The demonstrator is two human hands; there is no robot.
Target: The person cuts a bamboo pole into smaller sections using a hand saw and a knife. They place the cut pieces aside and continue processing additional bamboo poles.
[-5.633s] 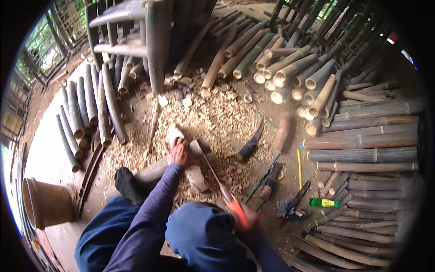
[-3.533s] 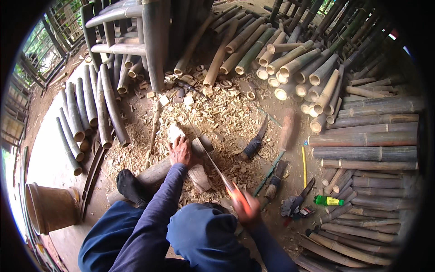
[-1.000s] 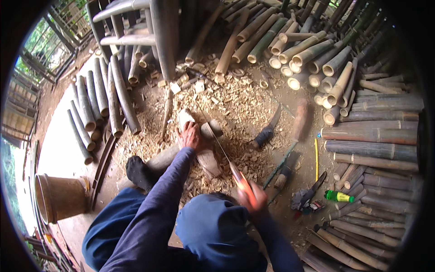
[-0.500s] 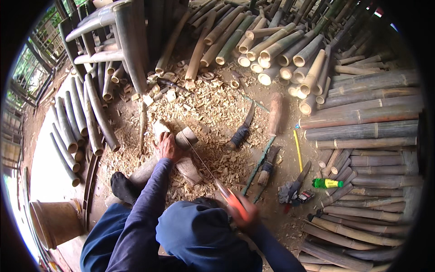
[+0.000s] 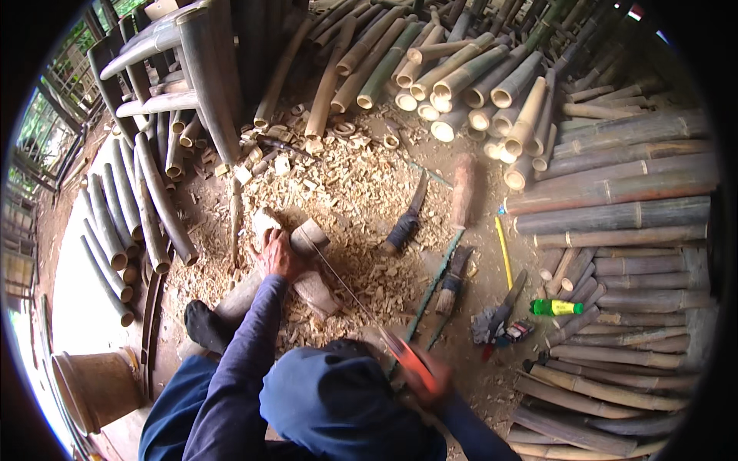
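A bamboo tube (image 5: pixel 244 295) slants across a wooden block (image 5: pixel 317 293) on the floor, its cut end (image 5: pixel 310 234) toward the middle. My left hand (image 5: pixel 274 255) grips the tube just behind that end, fingers closed over it. My right hand (image 5: pixel 430 386) is closed round the orange handle of a hand saw (image 5: pixel 409 357), slightly blurred. The saw's thin blade runs up and left to the tube and rests against it near the end, right of my left hand. My foot in a dark sock (image 5: pixel 206 326) is against the tube's lower part.
Wood chips (image 5: pixel 330 180) cover the floor around the block. A curved knife (image 5: pixel 406 221), a wooden mallet (image 5: pixel 464 188), another blade (image 5: pixel 453 280), a yellow stick (image 5: pixel 504 252) and a green bottle (image 5: pixel 555 307) lie to the right. Stacked bamboo (image 5: pixel 615 219) lines the right; a bucket (image 5: pixel 96 388) stands left.
My right hand and the saw have moved down and to the right, drawing the blade back. My left hand keeps its hold on the tube. The whole view has shifted slightly.
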